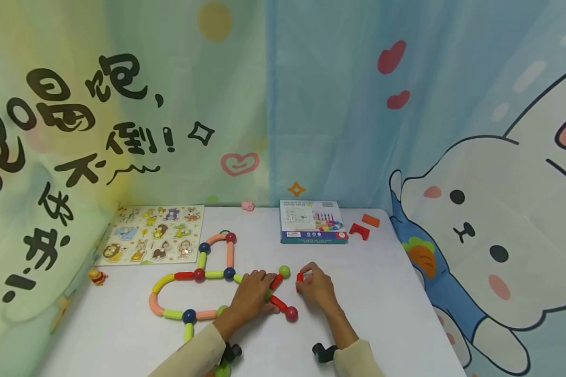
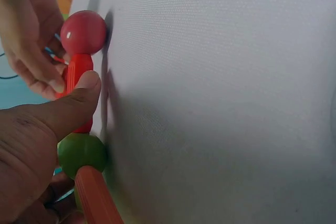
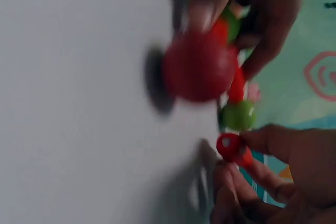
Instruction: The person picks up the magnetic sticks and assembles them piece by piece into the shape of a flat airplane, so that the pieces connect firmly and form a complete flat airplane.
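Note:
My left hand (image 1: 251,294) holds one branching end of a shape made of coloured magnetic rods and balls. In the left wrist view its thumb lies on a red rod (image 2: 80,67), and its fingers go behind a green ball (image 2: 81,155). That rod ends in a red ball (image 1: 291,314); another red rod (image 1: 276,282) leads to a light green ball (image 1: 284,271). Just to the right, my right hand (image 1: 318,287) pinches a loose red magnetic rod (image 3: 234,149) between thumb and fingers. A small metallic spot shows on its end, which is apart from the balls.
The shape's chain (image 1: 184,276) curves leftward over the white table (image 1: 387,324). Behind it lie an animal picture board (image 1: 153,235) and a toy box (image 1: 313,222). Orange and red blocks (image 1: 360,231) sit right of the box. Small figures (image 1: 97,276) stand near the board and curtain.

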The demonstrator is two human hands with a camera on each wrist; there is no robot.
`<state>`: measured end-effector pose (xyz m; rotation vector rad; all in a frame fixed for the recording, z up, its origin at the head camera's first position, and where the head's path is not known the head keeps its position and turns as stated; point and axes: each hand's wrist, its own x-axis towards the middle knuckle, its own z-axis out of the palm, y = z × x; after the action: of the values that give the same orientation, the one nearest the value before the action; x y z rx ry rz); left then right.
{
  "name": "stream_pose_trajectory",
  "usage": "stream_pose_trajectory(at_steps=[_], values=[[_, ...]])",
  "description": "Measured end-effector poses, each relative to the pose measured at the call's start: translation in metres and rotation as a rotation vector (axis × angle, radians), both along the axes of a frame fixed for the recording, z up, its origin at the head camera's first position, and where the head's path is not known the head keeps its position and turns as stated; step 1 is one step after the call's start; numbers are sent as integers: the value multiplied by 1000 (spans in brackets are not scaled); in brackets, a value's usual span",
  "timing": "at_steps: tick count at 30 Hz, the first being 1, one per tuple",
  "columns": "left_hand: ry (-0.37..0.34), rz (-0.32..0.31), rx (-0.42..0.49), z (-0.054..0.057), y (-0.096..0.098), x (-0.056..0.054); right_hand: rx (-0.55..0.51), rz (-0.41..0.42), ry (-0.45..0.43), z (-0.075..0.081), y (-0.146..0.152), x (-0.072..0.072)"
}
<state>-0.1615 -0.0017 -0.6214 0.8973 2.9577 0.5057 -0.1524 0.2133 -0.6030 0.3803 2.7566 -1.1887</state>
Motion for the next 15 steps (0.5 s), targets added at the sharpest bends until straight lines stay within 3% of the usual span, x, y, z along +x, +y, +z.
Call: stream_pose_trajectory(at_steps=[3, 6, 15], values=[[-7, 8, 20, 1, -1, -1, -97, 99, -33, 4, -7, 9], [-6, 8, 34, 1, -1, -2, -128, 151, -56, 3, -12, 15], [14, 22, 43, -6, -1, -2, -136, 89, -46, -2, -18, 19]])
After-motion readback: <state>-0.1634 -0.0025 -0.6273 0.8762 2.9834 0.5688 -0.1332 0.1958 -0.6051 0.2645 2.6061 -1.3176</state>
